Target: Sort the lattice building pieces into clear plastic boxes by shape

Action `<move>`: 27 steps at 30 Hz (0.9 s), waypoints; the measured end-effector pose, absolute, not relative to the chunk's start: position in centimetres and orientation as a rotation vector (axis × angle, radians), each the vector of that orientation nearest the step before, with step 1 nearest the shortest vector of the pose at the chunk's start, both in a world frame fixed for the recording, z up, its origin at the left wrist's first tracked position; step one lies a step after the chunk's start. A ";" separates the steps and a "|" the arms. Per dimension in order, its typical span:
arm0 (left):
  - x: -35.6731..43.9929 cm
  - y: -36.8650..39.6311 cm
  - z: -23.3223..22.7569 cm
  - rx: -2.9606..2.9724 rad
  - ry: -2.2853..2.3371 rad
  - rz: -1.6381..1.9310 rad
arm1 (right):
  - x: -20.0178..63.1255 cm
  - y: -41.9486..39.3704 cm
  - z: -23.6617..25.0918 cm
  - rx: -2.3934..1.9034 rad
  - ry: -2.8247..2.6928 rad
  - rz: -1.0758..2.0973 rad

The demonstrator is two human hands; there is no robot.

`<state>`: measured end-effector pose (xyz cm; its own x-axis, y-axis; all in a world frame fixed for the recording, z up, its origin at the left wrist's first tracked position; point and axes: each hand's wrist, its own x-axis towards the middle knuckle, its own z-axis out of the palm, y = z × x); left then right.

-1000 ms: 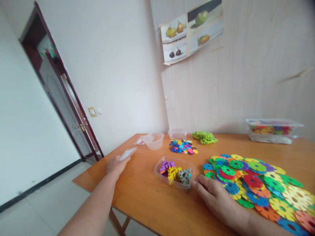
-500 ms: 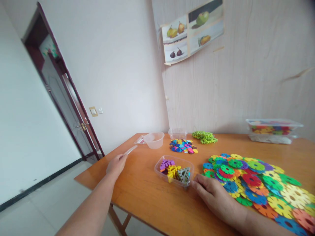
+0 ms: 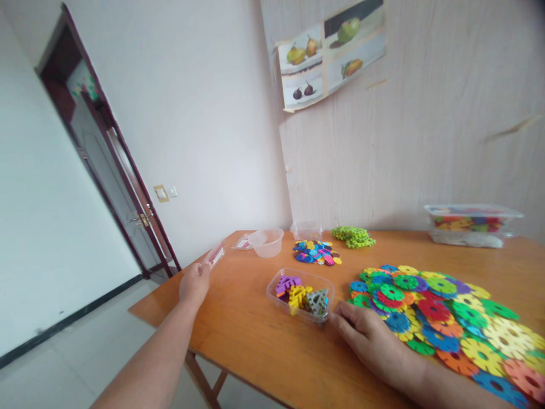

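clear plastic lid [image 3: 214, 256] is held up by the left hand [image 3: 194, 283], pinched at its near edge between fingers and thumb, above the left part of the wooden table [image 3: 255, 341]. a tilt away from the hand is shown by the lid, and a little red print is seen on it. the lid is kept well apart from the open clear tray [image 3: 301, 296], which is set on the table near the middle, toward the front edge. purple, yellow and grey toy pieces [image 3: 303, 296] are held inside the tray.

the right hand [image 3: 372, 343] is laid palm down on the table, fingers spread loosely and nothing gripped; its fingertips [image 3: 338, 313] are placed against the tray's near right corner. just right of that hand, a broad spread of flat coloured snowflake discs [image 3: 447, 318] is laid over the tabletop.

farther back, a small heap of mixed coloured discs [image 3: 317, 253] is seen, with a pile of green discs [image 3: 353, 237] beyond it and to the right. a clear plastic cup [image 3: 266, 243] is stood to the left of the small heap, with a flat packet [image 3: 242, 242] just beside it and another clear container [image 3: 306, 230] near the wall. at the far right, a lidded clear box [image 3: 472, 225] filled with coloured pieces is set against the wall. a fruit poster [image 3: 330, 54] is hung above, and a dark door [image 3: 110, 165] is seen at the left.
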<state>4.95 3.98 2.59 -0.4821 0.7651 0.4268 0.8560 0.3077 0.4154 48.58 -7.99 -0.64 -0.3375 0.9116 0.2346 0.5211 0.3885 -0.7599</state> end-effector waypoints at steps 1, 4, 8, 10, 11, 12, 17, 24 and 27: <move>5.1 4.0 2.6 -1.527 -2.428 -0.953 | 48.6 -8.0 -0.7 -1.225 -1.996 0.767; 5.6 3.9 2.4 -1.549 -2.472 -1.085 | 48.6 -8.0 -0.8 -1.227 -1.999 0.768; 6.3 3.8 2.0 -1.606 -2.494 -1.200 | 48.6 -8.0 -0.7 -1.226 -1.993 0.760; 6.5 3.8 1.9 -1.634 -2.493 -1.216 | 48.6 -8.0 -0.6 -1.218 -1.994 0.762; 6.6 3.7 1.9 -1.652 -2.490 -1.217 | 48.6 -8.0 -0.6 -1.214 -1.998 0.763; 6.6 3.7 1.8 -1.673 -2.487 -1.214 | 48.5 -8.0 -0.6 -1.212 -2.002 0.763; 6.4 3.9 1.7 -1.719 -2.512 -1.163 | 48.5 -8.0 -0.5 -1.221 -2.011 0.768; 6.5 4.3 0.5 -1.523 -2.643 -0.844 | 48.6 -8.0 -0.6 -1.215 -2.020 0.778; 7.1 4.4 0.0 -1.588 -2.666 -0.735 | 48.7 -7.9 -0.7 -1.223 -2.018 0.788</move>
<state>7.08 4.40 0.03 -0.5034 0.8430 0.1897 0.8211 0.3984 0.4087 48.66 -7.88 -0.73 -0.3602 0.9079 0.2145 0.5226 0.3869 -0.7597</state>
